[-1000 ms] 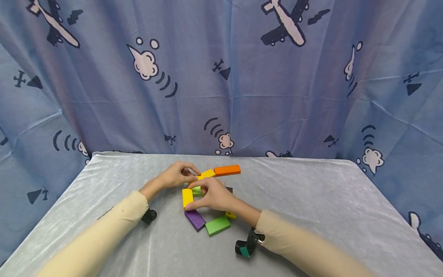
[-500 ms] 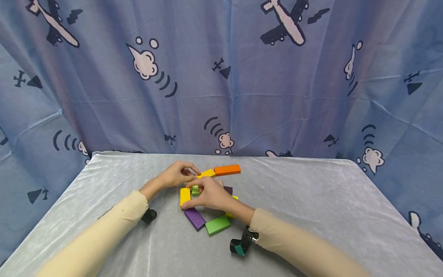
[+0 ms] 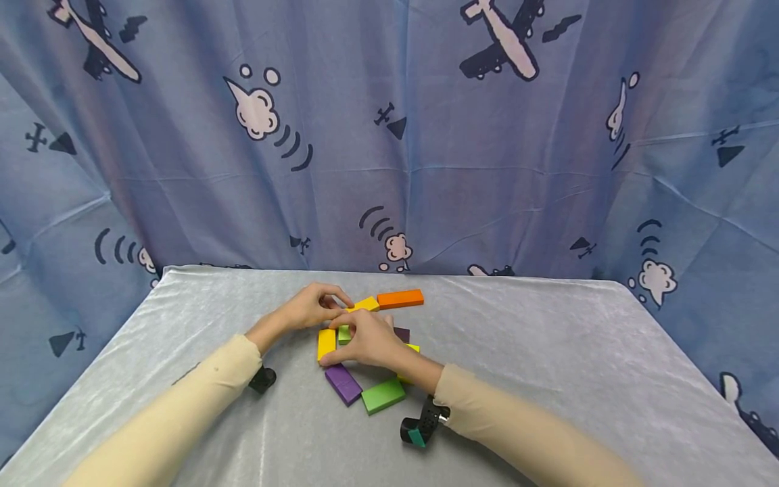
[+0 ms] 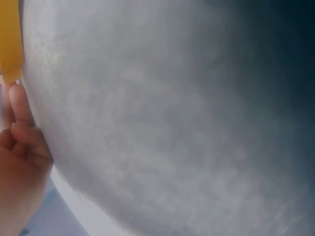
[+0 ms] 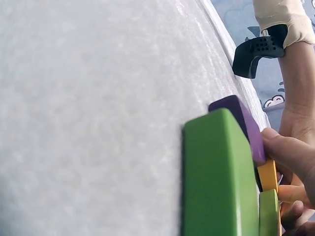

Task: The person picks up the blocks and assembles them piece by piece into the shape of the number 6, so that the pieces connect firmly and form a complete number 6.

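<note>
The right hand [image 3: 365, 338] pinches a small flat light-green block [image 3: 344, 333]; the left hand [image 3: 310, 308] pinches a yellow block [image 3: 364, 304].

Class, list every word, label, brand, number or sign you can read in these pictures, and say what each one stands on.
None: no readable text in any view.
The coloured blocks, such as the orange block and the green block, have plain faces.
The blue curtain carries only drawn aeroplanes and clouds, no letters.
The wrist straps show no legible marking.
</note>
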### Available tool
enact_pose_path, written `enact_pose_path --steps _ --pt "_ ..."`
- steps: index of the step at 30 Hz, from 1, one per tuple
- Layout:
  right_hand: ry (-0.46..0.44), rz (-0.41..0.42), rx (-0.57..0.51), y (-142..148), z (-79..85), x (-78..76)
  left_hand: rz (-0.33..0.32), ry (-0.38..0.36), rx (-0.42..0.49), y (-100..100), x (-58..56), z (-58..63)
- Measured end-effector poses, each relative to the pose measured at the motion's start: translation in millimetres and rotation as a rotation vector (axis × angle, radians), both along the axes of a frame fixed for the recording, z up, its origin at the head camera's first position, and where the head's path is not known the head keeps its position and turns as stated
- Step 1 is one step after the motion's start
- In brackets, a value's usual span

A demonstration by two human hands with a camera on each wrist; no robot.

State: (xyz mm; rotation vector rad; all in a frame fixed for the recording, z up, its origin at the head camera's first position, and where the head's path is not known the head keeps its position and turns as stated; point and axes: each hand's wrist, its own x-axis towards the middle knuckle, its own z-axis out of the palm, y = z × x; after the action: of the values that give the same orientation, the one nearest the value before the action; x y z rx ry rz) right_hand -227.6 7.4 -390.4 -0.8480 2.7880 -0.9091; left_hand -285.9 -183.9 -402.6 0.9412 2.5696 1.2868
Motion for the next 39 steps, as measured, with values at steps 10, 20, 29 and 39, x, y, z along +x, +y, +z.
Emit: enact_pose_path --steps 10,20,29,39 --pt "-0.006 0.006 -0.002 0.2 -0.4 -1.4 0.001 -0.019 0.003 -0.2 -0.7 0.0" --pt "0.0 0.021 -0.016 0.9 -2.4 -2.8 -0.001 -0.045 0.01 -0.1 0.4 1.1" --pt "0.009 0.013 0.0 1.2 -2.4 -2.6 0.002 -0.035 0.008 0.4 0.5 2.1" --pt "0.013 0.012 0.002 2.3 -0.4 -1.6 -0.014 -0.028 0.009 -0.2 -1.1 0.9"
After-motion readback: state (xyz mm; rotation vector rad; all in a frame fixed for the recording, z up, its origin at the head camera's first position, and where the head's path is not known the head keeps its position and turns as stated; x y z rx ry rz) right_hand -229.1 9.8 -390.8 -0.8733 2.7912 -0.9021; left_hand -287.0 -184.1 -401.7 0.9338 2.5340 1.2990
